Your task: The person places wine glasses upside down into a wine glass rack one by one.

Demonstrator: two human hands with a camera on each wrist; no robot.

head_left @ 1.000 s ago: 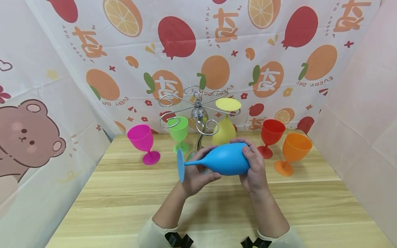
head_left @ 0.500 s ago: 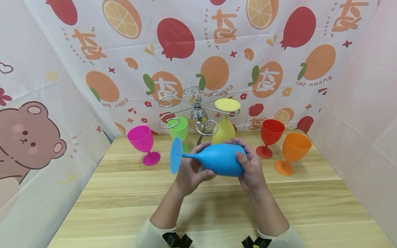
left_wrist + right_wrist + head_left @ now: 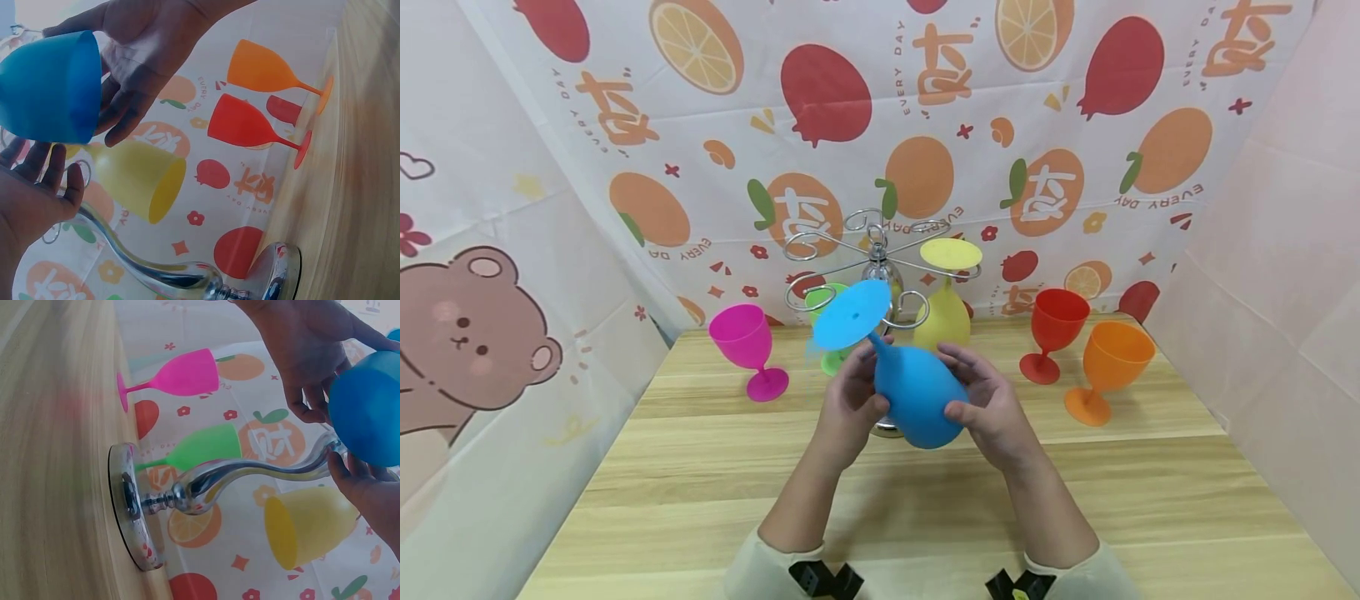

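Note:
A blue goblet point(image 3: 919, 396) is held between both hands in front of the rack, mouth downward, its round foot tipped up to the left. My left hand point(image 3: 844, 421) grips the bowl's left side, thumb in front and fingers behind near the stem. Across from it, my right hand point(image 3: 997, 421) holds the bowl's right side with the thumb on its front. The silver glass rack point(image 3: 877, 271) has curled wire arms; in the right wrist view its curved post point(image 3: 250, 467) rises from a round base. A yellow goblet point(image 3: 942, 315) hangs upside down from one arm.
A magenta goblet point(image 3: 741, 335) and a partly hidden green goblet point(image 3: 115, 297) stand left of the rack. Red point(image 3: 1055, 323) and orange goblets stand upright at the right of the wooden table point(image 3: 1150, 517). A fruit-print cloth point(image 3: 917, 108) hangs close behind.
The blue goblet has turned from lying nearly level to mouth-down, its foot swinging up and right toward the rack arms. Both hands have shifted around its bowl. The other goblets stayed put.

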